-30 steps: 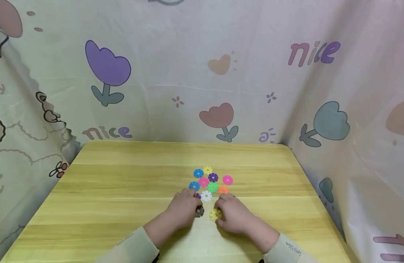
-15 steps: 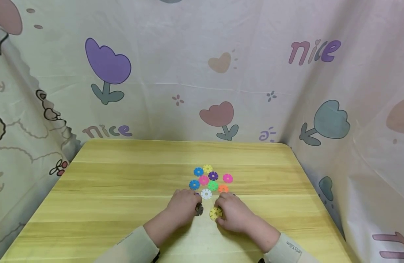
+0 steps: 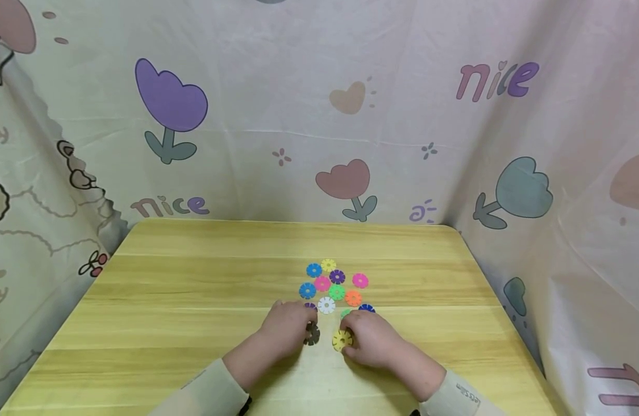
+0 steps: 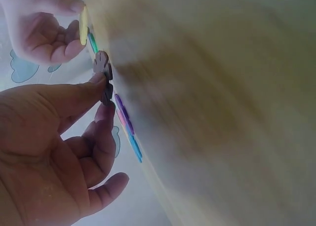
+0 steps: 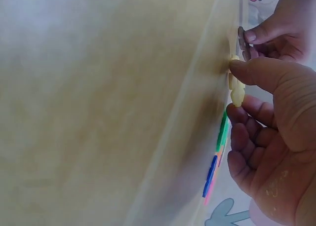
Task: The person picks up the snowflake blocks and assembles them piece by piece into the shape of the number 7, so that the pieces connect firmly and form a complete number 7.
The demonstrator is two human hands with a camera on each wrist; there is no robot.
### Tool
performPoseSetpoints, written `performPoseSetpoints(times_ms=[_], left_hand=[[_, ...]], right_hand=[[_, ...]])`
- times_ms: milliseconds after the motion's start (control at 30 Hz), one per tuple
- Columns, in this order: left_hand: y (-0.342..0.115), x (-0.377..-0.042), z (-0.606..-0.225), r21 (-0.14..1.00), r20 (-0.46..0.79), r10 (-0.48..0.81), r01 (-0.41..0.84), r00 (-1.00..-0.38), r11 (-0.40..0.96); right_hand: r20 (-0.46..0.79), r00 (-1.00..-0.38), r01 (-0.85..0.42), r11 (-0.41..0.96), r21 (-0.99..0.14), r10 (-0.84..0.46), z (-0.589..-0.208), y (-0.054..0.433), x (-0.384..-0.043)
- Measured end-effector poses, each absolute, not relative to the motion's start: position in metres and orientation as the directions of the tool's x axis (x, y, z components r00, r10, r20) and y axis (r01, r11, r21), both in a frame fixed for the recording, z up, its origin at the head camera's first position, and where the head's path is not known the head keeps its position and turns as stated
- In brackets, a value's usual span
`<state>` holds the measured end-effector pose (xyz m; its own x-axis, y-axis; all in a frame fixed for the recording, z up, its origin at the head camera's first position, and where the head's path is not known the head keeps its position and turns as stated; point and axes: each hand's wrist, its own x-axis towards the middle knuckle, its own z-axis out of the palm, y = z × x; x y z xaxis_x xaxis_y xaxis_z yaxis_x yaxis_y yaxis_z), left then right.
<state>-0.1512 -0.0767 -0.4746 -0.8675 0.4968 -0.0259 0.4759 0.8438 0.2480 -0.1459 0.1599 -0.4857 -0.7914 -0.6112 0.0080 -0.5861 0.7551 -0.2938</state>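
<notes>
My left hand (image 3: pixel 284 328) pinches a dark brown notched plastic disc (image 3: pixel 312 334), a snowflake building piece, at the near side of the disc group. In the left wrist view the brown disc (image 4: pixel 102 63) stands on edge between thumb and forefinger. A yellow snowflake disc (image 3: pixel 342 340) is pinched in my right hand (image 3: pixel 372 340), a small gap to the right of the brown one. The right wrist view has that yellow disc (image 5: pixel 237 93) between thumb and forefinger, other fingers curled below. Just beyond the hands lie a white disc (image 3: pixel 326 305) and a partly covered green disc (image 3: pixel 346 313).
Several more snowflake discs lie flat farther back, among them a blue disc (image 3: pixel 307 290), an orange disc (image 3: pixel 353 298), a pink disc (image 3: pixel 360 281) and a dark blue disc (image 3: pixel 367 308). The wooden table (image 3: pixel 194 277) meets a printed curtain (image 3: pixel 267 115) at its back edge.
My left hand has shifted slightly left with the brown disc, widening the gap to the yellow one. My right hand has dropped slightly nearer, uncovering parts of the green and dark blue discs.
</notes>
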Motion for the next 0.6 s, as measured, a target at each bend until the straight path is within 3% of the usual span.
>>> performPoseSetpoints(times_ms=[300,600], left_hand=[[-0.0816,-0.1518,-0.4780,0.353,-0.054,0.473,0.426,-0.879,0.833],[-0.0824,-0.1491,-0.4689,0.547,-0.086,0.445,0.331,-0.891,0.769]], right_hand=[[-0.014,-0.795,-0.543,0.723,-0.427,-0.606,-0.4830,0.1632,-0.1430],[-0.027,-0.807,-0.462,0.659,-0.593,-0.590,-0.4827,0.1673,-0.1451]])
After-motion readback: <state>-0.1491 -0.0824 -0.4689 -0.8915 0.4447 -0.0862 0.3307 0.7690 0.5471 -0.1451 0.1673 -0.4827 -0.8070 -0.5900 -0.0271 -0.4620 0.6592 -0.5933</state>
